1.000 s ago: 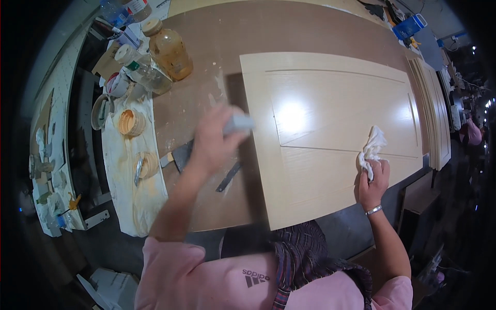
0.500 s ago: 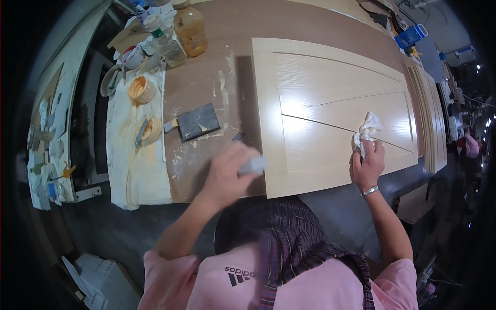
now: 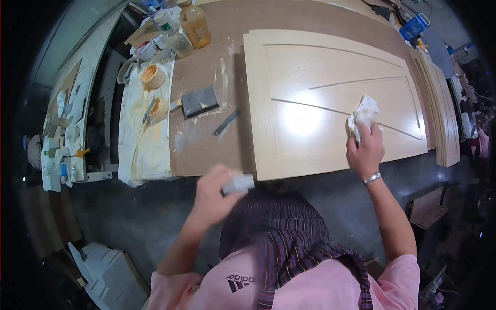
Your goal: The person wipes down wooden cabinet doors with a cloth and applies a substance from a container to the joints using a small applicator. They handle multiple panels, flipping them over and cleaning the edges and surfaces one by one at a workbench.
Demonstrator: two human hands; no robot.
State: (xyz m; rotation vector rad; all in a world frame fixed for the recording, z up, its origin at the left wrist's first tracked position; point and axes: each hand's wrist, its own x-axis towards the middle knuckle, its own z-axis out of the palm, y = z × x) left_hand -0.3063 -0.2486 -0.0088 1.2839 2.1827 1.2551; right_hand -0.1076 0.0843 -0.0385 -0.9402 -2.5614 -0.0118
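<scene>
A small light-grey block point(image 3: 239, 183), its kind unclear, is gripped in my left hand point(image 3: 213, 195), just off the table's front edge and left of the panel's near corner. My right hand point(image 3: 368, 152) pinches a crumpled white cloth point(image 3: 364, 111) against the right part of a pale wood panel point(image 3: 305, 150). Recessed grooves run across that panel, and light glares off its middle. Left of the panel, a dark thin tool point(image 3: 226, 123) lies on the brown table point(image 3: 206, 150), near a dark rectangular block point(image 3: 200, 101).
Two cups of orange-tan paste point(image 3: 153, 76) stand on a stained white cloth point(image 3: 135, 160) at the left. Behind them are a clear bottle point(image 3: 178, 42) and a jar of amber liquid point(image 3: 195, 26). Stacked panels point(image 3: 439, 113) lean at the right; a blue container point(image 3: 413, 27) sits far right.
My left hand with the grey block has drawn back toward me, off the table edge, uncovering the dark thin tool. My right hand and cloth stay on the panel's right part. The view has shifted slightly.
</scene>
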